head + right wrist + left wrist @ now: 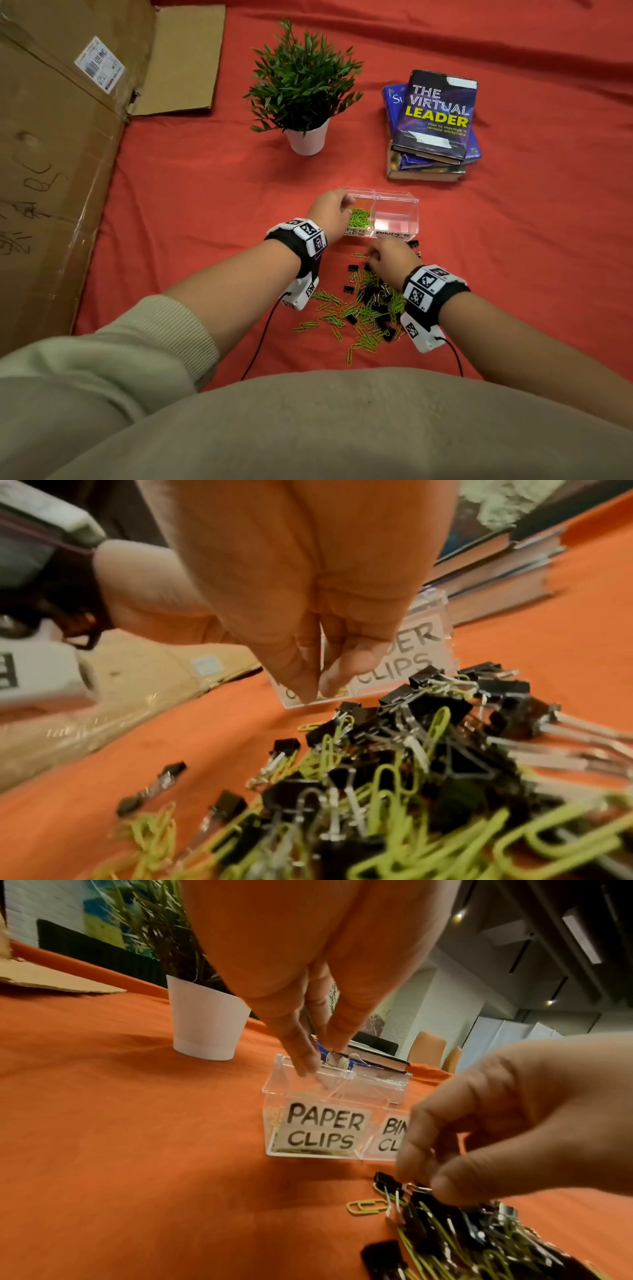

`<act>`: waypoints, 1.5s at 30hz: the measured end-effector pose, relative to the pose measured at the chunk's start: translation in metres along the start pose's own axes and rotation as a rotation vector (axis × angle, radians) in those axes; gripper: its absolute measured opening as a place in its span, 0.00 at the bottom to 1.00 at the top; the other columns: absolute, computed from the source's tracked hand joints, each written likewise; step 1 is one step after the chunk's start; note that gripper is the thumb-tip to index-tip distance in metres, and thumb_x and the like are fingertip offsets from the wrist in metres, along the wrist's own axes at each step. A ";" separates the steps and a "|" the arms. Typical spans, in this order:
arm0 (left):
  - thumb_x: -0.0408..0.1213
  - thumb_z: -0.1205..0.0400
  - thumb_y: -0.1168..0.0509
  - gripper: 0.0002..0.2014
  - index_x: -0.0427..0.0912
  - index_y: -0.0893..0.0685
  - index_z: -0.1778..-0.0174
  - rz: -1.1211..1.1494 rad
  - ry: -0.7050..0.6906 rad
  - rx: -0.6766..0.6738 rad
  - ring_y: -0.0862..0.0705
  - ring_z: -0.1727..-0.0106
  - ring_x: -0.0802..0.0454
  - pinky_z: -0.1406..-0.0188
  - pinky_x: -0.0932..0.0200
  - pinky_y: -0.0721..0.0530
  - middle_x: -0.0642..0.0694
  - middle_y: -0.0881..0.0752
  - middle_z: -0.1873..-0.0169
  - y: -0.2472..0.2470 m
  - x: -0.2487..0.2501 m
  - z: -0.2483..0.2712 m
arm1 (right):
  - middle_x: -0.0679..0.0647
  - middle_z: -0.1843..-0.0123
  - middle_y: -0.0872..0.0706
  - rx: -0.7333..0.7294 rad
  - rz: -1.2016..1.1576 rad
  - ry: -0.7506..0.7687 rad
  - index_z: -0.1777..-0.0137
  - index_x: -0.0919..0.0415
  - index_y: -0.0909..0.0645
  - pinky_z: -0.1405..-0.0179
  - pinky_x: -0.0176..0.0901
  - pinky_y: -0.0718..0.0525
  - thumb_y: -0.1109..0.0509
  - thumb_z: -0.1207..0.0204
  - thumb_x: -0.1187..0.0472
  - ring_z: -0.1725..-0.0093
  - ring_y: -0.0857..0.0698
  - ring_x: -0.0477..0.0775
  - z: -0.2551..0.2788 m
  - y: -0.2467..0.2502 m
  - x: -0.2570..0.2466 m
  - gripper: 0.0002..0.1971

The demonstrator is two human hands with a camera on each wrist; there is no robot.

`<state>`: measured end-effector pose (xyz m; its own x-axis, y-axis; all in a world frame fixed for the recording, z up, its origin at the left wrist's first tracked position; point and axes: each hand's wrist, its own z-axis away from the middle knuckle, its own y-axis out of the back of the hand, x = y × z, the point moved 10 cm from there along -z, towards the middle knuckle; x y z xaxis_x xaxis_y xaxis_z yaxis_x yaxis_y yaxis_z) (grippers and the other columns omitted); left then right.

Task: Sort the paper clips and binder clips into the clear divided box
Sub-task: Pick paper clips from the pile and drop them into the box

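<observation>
Sorting clips on a red table [191, 192].
The clear box [397, 219] has two parts: green paper clips [359, 216] fill the left, under the left hand [330, 209], fingers straight and close together. Nearer, the right hand [390, 257] pinches in the clip pile [366, 305]; I cannot tell what.

Orange-red cloth [513, 240] spread under both hands; beyond them, dim ceiling with spot lamps [460, 915] and orange chairs [428, 1047].
</observation>
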<state>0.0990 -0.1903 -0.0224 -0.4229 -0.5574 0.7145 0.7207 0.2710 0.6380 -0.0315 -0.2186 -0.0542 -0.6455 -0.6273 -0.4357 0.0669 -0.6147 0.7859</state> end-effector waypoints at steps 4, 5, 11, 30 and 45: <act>0.28 0.21 0.36 0.12 0.41 0.16 0.43 -0.004 -0.081 0.001 0.18 0.39 0.49 0.34 0.56 0.21 0.43 0.15 0.40 0.002 -0.002 0.021 | 0.59 0.43 0.20 -0.022 0.097 0.145 0.41 0.66 0.17 0.40 0.45 0.22 0.37 0.23 0.68 0.41 0.20 0.60 0.000 -0.011 -0.018 0.13; 0.28 0.22 0.35 0.11 0.40 0.15 0.45 -0.015 -0.092 -0.007 0.17 0.42 0.48 0.36 0.55 0.20 0.42 0.14 0.43 0.002 -0.006 0.028 | 0.59 0.44 0.20 -0.046 0.101 0.175 0.42 0.65 0.17 0.40 0.45 0.22 0.36 0.23 0.65 0.42 0.20 0.59 0.002 -0.019 -0.024 0.13; 0.29 0.24 0.34 0.13 0.40 0.15 0.44 -0.351 -0.074 -0.346 0.16 0.45 0.46 0.43 0.60 0.22 0.42 0.15 0.46 -0.037 -0.063 0.083 | 0.56 0.45 0.24 -0.172 0.231 0.277 0.44 0.56 0.18 0.44 0.52 0.18 0.32 0.25 0.58 0.40 0.23 0.57 0.022 -0.065 -0.042 0.11; 0.36 0.18 0.41 0.09 0.38 0.17 0.49 -0.687 -0.201 -0.304 0.18 0.45 0.39 0.54 0.45 0.17 0.40 0.21 0.50 -0.059 -0.088 0.131 | 0.63 0.36 0.28 -0.111 0.228 0.314 0.30 0.69 0.28 0.30 0.50 0.29 0.30 0.24 0.57 0.35 0.29 0.62 0.059 -0.107 -0.065 0.26; 0.40 0.17 0.41 0.11 0.37 0.20 0.46 -0.741 -0.268 -0.397 0.20 0.40 0.40 0.47 0.43 0.18 0.40 0.21 0.45 -0.062 -0.097 0.158 | 0.62 0.46 0.15 -0.192 0.095 0.204 0.46 0.65 0.17 0.47 0.45 0.21 0.35 0.26 0.66 0.46 0.17 0.60 0.057 -0.111 -0.061 0.11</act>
<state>0.0081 -0.0292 -0.0856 -0.9359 -0.2651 0.2319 0.3267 -0.4076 0.8527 -0.0427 -0.0850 -0.0895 -0.4647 -0.7575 -0.4585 0.2753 -0.6158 0.7382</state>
